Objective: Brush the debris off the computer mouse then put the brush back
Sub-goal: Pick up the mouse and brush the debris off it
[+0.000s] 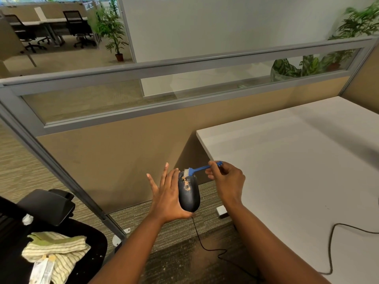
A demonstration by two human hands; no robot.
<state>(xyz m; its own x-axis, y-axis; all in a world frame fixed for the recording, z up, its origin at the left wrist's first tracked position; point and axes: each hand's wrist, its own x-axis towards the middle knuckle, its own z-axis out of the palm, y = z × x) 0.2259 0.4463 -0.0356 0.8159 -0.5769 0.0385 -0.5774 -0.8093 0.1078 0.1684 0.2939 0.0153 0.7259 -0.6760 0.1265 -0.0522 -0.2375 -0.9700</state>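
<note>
My left hand [167,194] holds a black computer mouse [189,196] upright in the air, to the left of the desk and over the carpet, with its fingers spread behind it. Tan crumbs of debris [186,184] cling to the mouse's upper front. My right hand [225,180] pinches the handle of a small blue brush [200,169]. The brush's white bristles touch the top of the mouse. The mouse's black cable [205,245] hangs down and runs toward the desk.
A white desk [297,160] fills the right side, its cable looping on top. A black office chair [47,232] at lower left carries a striped green cloth [57,249]. A tan cubicle partition [127,144] with a glass strip stands ahead. A small white box [222,212] lies on the carpet.
</note>
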